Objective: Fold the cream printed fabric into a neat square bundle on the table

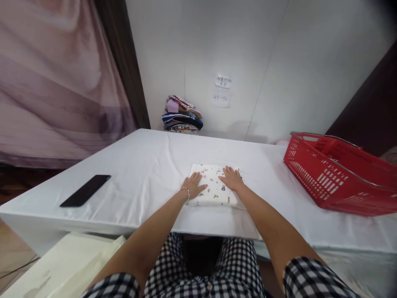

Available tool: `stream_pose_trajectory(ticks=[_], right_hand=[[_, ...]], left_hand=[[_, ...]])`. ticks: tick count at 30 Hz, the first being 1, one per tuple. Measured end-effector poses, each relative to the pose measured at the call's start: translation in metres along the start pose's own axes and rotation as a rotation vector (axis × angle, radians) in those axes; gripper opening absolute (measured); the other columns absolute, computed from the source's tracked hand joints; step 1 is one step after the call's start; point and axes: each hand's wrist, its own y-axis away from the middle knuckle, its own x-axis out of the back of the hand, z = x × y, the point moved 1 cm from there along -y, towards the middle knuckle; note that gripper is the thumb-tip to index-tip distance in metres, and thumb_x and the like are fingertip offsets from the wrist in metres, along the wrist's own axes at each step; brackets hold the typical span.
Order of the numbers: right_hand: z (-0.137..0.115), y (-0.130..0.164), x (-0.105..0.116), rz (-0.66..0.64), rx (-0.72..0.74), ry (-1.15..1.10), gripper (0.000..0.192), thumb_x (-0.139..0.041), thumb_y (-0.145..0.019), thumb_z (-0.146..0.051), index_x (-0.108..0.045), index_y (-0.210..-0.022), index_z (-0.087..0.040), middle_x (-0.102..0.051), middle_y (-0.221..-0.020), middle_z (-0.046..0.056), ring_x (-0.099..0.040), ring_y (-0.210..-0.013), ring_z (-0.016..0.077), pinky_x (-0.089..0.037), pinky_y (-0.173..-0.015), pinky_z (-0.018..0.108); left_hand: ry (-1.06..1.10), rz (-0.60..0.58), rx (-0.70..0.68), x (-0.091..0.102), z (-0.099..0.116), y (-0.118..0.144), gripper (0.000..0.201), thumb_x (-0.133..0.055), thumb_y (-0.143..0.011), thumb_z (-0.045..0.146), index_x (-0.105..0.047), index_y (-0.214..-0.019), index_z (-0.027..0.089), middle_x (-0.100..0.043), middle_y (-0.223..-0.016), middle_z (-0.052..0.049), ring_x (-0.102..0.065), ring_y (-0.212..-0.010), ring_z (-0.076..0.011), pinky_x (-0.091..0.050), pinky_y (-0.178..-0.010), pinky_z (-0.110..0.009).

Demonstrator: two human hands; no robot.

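A folded white cloth (214, 192) printed with small figures lies flat near the front edge of the table. My left hand (193, 186), with a bracelet at the wrist, rests on its left side, fingers stretched out and palm down. On the cloth's upper right part my right hand (232, 179) lies flat with its fingers spread. Both hands press on top of the cloth without gripping it. Parts of the print are hidden under them.
The table (139, 161) has a white cover. A black phone (86, 191) lies at the left, and a red plastic basket (335, 178) stands at the right. Behind the far edge sits a stack of folded clothes (182, 116) against the wall. A pink curtain (56, 82) hangs at left.
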Motion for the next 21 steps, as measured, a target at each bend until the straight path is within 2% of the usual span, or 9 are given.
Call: stream_pose_trajectory(ticks=[4, 8, 10, 12, 15, 18, 21], right_hand=[[-0.01, 0.015, 0.01, -0.058, -0.049, -0.068, 0.057, -0.032, -0.087, -0.047, -0.031, -0.138, -0.021, -0.017, -0.15, 0.008, -0.013, -0.137, 0.0232, -0.013, -0.107, 0.045], [-0.011, 0.059, 0.003, -0.052, 0.029, -0.177, 0.05, -0.035, -0.087, -0.046, -0.046, -0.13, -0.023, -0.03, -0.145, 0.007, -0.022, -0.134, 0.023, -0.017, -0.106, 0.043], [-0.003, 0.088, -0.008, 0.039, 0.074, -0.211, 0.048, -0.035, -0.088, -0.046, -0.049, -0.127, -0.023, -0.034, -0.143, 0.006, -0.023, -0.134, 0.0222, -0.014, -0.108, 0.044], [0.009, 0.116, -0.023, 0.179, 0.055, -0.269, 0.046, -0.037, -0.088, -0.045, -0.05, -0.126, -0.023, -0.038, -0.141, 0.005, -0.026, -0.133, 0.0215, -0.013, -0.109, 0.044], [0.028, 0.145, -0.045, 0.4, 0.007, -0.483, 0.048, -0.042, -0.085, -0.046, -0.052, -0.124, -0.021, -0.04, -0.14, 0.006, -0.028, -0.132, 0.0226, -0.021, -0.108, 0.044], [0.04, 0.154, -0.056, 0.561, -0.144, -0.786, 0.055, -0.046, -0.081, -0.049, -0.05, -0.126, -0.018, -0.044, -0.137, 0.009, -0.039, -0.125, 0.0237, -0.033, -0.104, 0.041], [0.046, 0.15, -0.058, 0.634, -0.335, -1.018, 0.062, -0.05, -0.077, -0.05, -0.048, -0.128, -0.014, -0.053, -0.127, 0.012, -0.052, -0.113, 0.0239, -0.042, -0.096, 0.038]], left_hand=[[0.015, -0.01, 0.006, 0.002, 0.0, -0.003, 0.073, -0.023, -0.083, 0.064, -0.019, -0.143, 0.023, -0.005, -0.151, -0.003, -0.002, -0.139, -0.0221, -0.011, -0.11, -0.048], [0.063, 0.019, -0.004, 0.004, 0.001, -0.006, 0.065, -0.028, -0.084, 0.06, -0.026, -0.14, 0.026, -0.011, -0.151, -0.003, -0.005, -0.139, -0.022, -0.013, -0.109, -0.051], [0.114, 0.05, -0.012, 0.005, 0.001, -0.005, 0.058, -0.033, -0.085, 0.054, -0.033, -0.136, 0.026, -0.019, -0.15, -0.003, -0.01, -0.138, -0.0215, -0.015, -0.109, -0.049], [0.219, 0.113, -0.006, 0.004, -0.001, 0.001, 0.05, -0.035, -0.087, 0.045, -0.042, -0.131, 0.022, -0.029, -0.146, -0.005, -0.017, -0.137, -0.0195, -0.019, -0.11, -0.043], [0.466, 0.315, 0.069, 0.0, -0.009, 0.021, 0.045, -0.035, -0.088, 0.039, -0.049, -0.124, 0.018, -0.044, -0.137, -0.007, -0.036, -0.129, -0.0174, -0.029, -0.107, -0.033], [0.655, 0.527, 0.256, -0.008, -0.017, 0.045, 0.043, -0.037, -0.086, 0.041, -0.053, -0.118, 0.016, -0.057, -0.123, -0.009, -0.053, -0.111, -0.0192, -0.041, -0.097, -0.033], [0.707, 0.598, 0.356, -0.015, -0.017, 0.065, 0.049, -0.046, -0.081, 0.047, -0.051, -0.119, 0.016, -0.063, -0.108, -0.008, -0.06, -0.094, -0.0192, -0.047, -0.087, -0.033]])
